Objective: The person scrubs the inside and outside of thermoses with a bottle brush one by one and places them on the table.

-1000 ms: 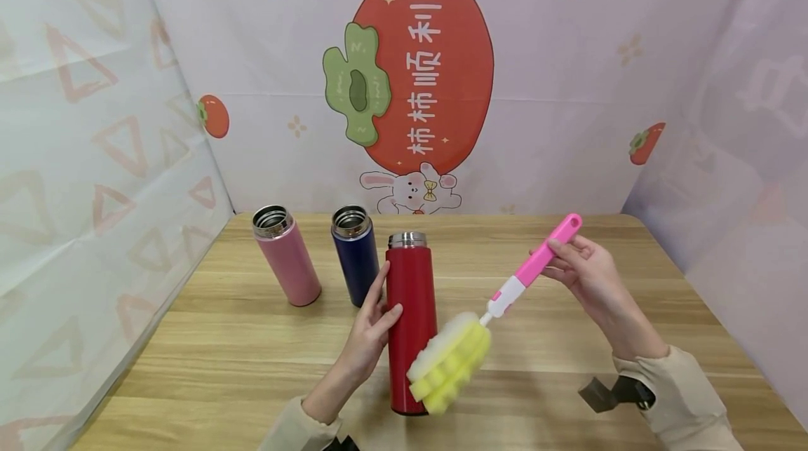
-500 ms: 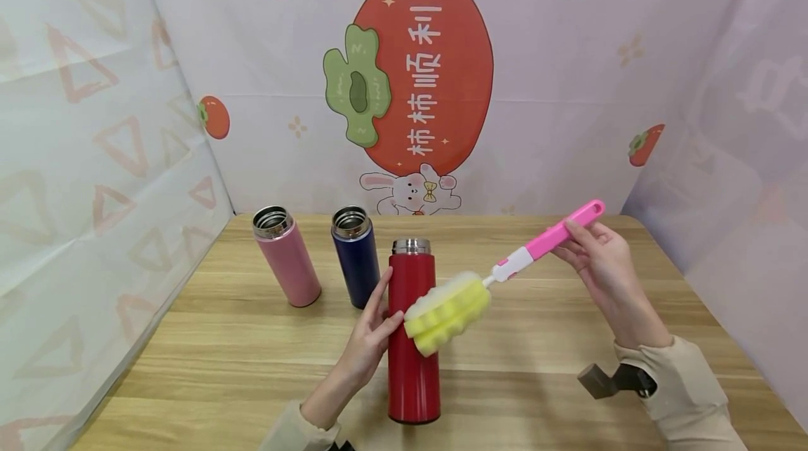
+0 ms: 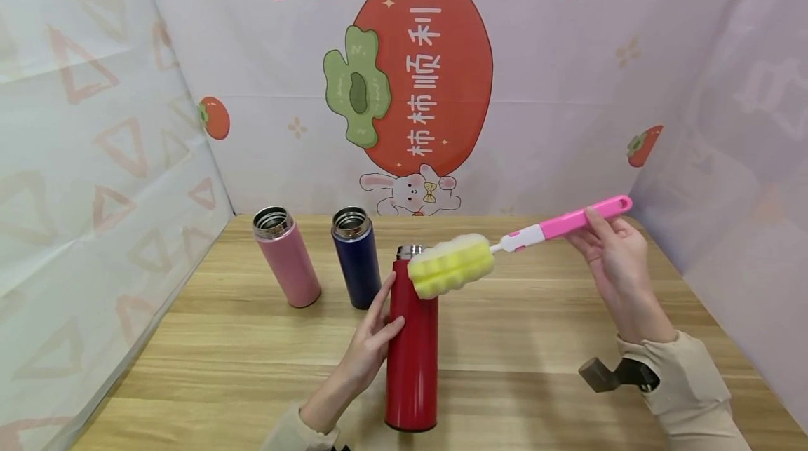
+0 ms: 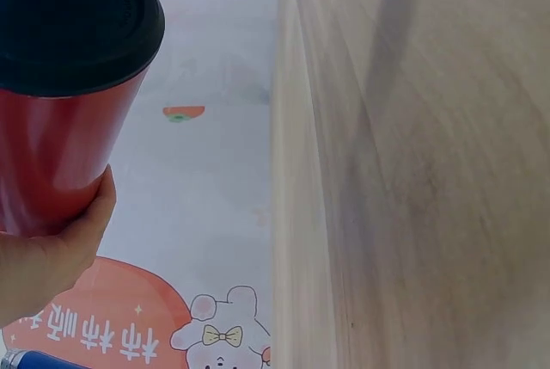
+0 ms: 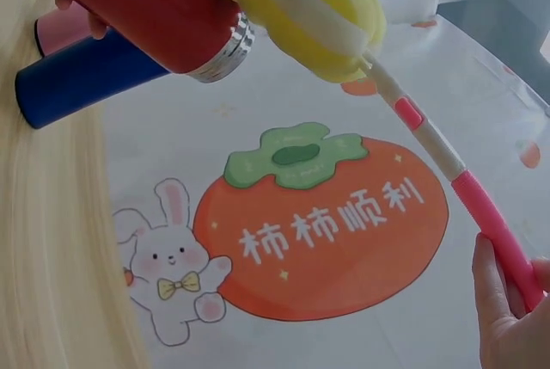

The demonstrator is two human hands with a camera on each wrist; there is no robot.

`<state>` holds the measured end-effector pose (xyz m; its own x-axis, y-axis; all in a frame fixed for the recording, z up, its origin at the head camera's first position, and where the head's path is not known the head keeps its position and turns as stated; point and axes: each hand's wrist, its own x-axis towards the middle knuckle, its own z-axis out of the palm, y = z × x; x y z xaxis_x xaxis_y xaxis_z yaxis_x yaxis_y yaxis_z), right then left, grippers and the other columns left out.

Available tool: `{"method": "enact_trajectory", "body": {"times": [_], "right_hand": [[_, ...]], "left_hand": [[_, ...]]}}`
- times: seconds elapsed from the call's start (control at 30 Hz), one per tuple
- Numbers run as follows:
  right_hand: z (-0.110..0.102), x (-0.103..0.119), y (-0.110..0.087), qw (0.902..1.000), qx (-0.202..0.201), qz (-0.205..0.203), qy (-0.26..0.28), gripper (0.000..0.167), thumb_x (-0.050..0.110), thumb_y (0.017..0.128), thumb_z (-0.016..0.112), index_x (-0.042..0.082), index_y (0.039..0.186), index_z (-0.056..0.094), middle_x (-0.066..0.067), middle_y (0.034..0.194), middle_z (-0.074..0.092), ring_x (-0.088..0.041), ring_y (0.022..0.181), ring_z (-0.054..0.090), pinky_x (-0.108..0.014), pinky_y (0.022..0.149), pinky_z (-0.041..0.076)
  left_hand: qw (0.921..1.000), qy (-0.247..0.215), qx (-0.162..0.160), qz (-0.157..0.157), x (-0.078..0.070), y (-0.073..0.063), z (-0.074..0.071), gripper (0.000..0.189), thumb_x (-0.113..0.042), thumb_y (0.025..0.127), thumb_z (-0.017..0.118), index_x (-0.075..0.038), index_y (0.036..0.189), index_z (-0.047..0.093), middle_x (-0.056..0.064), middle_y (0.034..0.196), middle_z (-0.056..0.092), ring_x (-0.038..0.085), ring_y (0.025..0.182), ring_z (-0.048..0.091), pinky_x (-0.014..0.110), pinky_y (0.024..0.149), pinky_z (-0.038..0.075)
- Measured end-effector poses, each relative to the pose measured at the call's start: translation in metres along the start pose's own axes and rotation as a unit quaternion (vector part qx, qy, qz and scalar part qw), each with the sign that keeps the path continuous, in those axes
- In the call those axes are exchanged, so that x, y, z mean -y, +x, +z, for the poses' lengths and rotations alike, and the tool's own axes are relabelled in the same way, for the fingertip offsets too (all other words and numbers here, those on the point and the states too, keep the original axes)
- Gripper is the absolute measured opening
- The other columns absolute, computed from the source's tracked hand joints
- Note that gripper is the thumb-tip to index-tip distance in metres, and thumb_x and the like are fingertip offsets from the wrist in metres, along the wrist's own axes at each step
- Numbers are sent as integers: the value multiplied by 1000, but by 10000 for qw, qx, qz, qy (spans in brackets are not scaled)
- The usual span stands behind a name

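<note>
My left hand (image 3: 366, 353) grips a red vacuum flask (image 3: 413, 360) round its side. The flask stands nearly upright, lidless, its steel neck partly hidden by a sponge head. In the left wrist view its black base (image 4: 73, 29) looks raised off the table. My right hand (image 3: 621, 265) pinches the pink handle of a bottle brush (image 3: 525, 236), thumb on top. The brush's yellow and white sponge head (image 3: 453, 266) lies across the flask's upper front. In the right wrist view that sponge overlaps the flask close to its neck (image 5: 223, 51); whether they touch I cannot tell.
A pink flask (image 3: 289, 261) and a dark blue flask (image 3: 356, 261) stand lidless on the wooden table (image 3: 252, 381), left of the red one. Behind the table hangs a printed cloth (image 3: 549, 107); more cloth hangs at both sides.
My right hand has moved up and right, raising the sponge from the flask's lower side to near its neck, the brush lying flatter. The red flask has shifted slightly in my left hand.
</note>
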<state>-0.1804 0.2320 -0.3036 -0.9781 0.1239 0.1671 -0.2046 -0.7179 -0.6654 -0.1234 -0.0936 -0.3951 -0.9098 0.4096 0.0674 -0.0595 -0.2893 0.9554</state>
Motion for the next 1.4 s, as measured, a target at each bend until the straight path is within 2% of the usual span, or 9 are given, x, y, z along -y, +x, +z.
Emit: {"method": "enact_trajectory", "body": {"times": [0.3,0.4,0.47,0.67,0.8,0.9,1.1,1.23,1.4], "right_hand": [[0,1,0,9995,-96,-286,115,10,0,83,56,-6,90,52,-18,79,64,-24,74,65,-34,70,49],[0,1,-1,9994,-129,-329,-7,13,1,82,57,-6,91,52,-18,80,64,-23,75,65,-33,71,48],[0,1,-1,9993,-163,-342,-58,14,2,82,58,-5,92,51,-17,81,64,-23,76,65,-32,71,48],[-2,2,-1,9995,-159,-269,24,15,2,82,58,-5,93,50,-17,82,64,-24,78,65,-33,72,48],[-3,6,0,9998,-32,-156,137,10,0,84,55,-5,91,51,-18,81,64,-25,77,65,-34,72,48],[-4,10,1,9999,18,-105,133,9,-1,84,54,-6,91,52,-18,81,64,-25,77,65,-34,72,48],[0,17,6,9999,26,-112,39,12,-1,83,56,-6,93,52,-17,82,63,-24,77,64,-33,72,49],[4,20,10,10000,-24,-33,72,14,0,82,57,-6,94,53,-16,82,62,-23,78,64,-33,73,49],[7,19,14,9996,47,81,253,12,-2,83,56,-6,94,53,-18,82,62,-24,78,64,-34,74,49]], "left_hand": [[9995,-257,152,-43,4,-1,-2,61,-8,93,38,-26,143,7,17,141,17,18,117,37,33,91,36],[9993,-345,123,-93,6,-1,-2,60,-10,94,37,-27,142,6,13,143,13,16,118,36,32,92,35],[9994,-325,19,-140,7,-1,-1,62,-12,93,40,-29,142,7,13,143,15,17,116,39,34,90,37],[9977,328,-541,-236,10,1,3,77,-13,83,59,-33,140,11,17,128,35,21,103,49,37,79,44],[9938,811,-750,-104,11,0,3,74,-15,83,59,-31,140,15,18,123,40,22,99,52,37,76,47],[9920,995,-780,-35,11,-1,1,68,-17,85,56,-31,140,18,18,125,41,22,100,53,37,75,48],[9925,1053,-623,52,9,-2,-2,58,-17,90,49,-26,141,22,18,132,36,22,103,51,33,79,45],[9941,1010,-355,162,8,-3,-4,56,-13,91,46,-20,141,22,20,132,35,22,109,46,32,84,42],[9961,858,38,202,6,-3,-4,57,-11,93,42,-19,142,16,24,130,34,21,110,45,35,86,42]]}}
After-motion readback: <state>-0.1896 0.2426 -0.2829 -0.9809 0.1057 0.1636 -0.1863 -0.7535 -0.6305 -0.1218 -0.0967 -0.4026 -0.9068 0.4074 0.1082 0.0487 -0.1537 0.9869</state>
